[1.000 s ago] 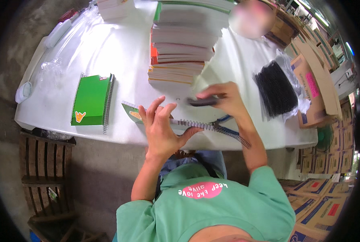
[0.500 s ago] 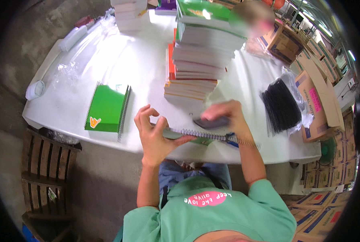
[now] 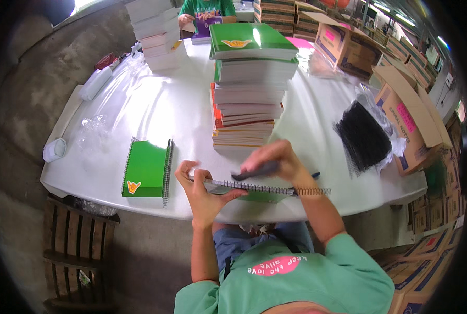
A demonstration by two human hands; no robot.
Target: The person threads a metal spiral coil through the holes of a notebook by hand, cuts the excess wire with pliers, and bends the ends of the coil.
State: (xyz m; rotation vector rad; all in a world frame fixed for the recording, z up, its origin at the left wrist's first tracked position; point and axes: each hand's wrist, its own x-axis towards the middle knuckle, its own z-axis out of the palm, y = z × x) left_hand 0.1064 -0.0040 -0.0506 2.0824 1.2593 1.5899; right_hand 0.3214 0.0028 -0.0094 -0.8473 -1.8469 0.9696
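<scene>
At the table's near edge lies an unfinished green notebook point(image 3: 262, 196) with a metal spiral coil point(image 3: 275, 189) running along its edge and sticking out to the right. My left hand point(image 3: 202, 191) steadies the left end of the notebook, fingers spread. My right hand point(image 3: 275, 162) grips a dark flat tool point(image 3: 255, 171) held just above the coil. A finished green spiral notebook point(image 3: 147, 168) lies to the left. A tall stack of notebooks point(image 3: 249, 89) rises right behind my hands.
A pile of black spiral coils point(image 3: 364, 137) lies at the right beside open cardboard boxes point(image 3: 409, 118). Another stack of books point(image 3: 155, 31) and a person in green point(image 3: 204, 8) are at the far end. A wooden crate point(image 3: 79, 251) stands on the floor at the left.
The view has tilted up and shows more of the table. My right hand has slid the tool along the coil, and my left hand has shifted onto the notebook's left end.
</scene>
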